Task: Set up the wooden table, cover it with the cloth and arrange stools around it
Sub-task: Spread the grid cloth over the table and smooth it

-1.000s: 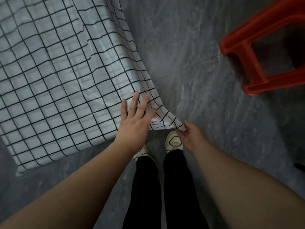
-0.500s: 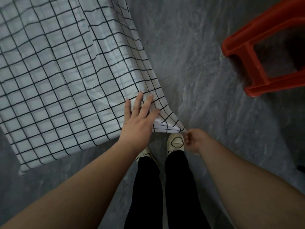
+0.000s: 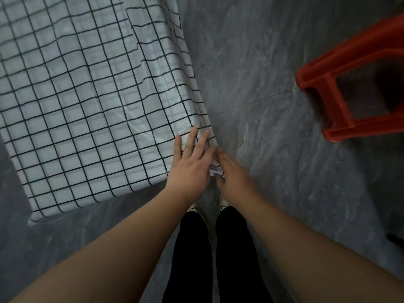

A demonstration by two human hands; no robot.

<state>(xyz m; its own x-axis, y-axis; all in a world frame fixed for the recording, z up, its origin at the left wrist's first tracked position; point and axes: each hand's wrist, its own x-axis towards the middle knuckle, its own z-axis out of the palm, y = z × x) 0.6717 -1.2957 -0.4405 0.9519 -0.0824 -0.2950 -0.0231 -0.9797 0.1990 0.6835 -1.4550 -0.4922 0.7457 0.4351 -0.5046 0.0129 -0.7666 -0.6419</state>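
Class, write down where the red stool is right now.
In the head view, the red stool is at the upper right on the grey floor, apart from the checked cloth at left.

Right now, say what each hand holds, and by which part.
Left hand lies flat on the cloth, holding nothing. Right hand is at its corner tip; grip cannot be told.

Grey marbled floor (image 3: 251, 62) (faint tile seam (image 3: 258, 101)), dim light.
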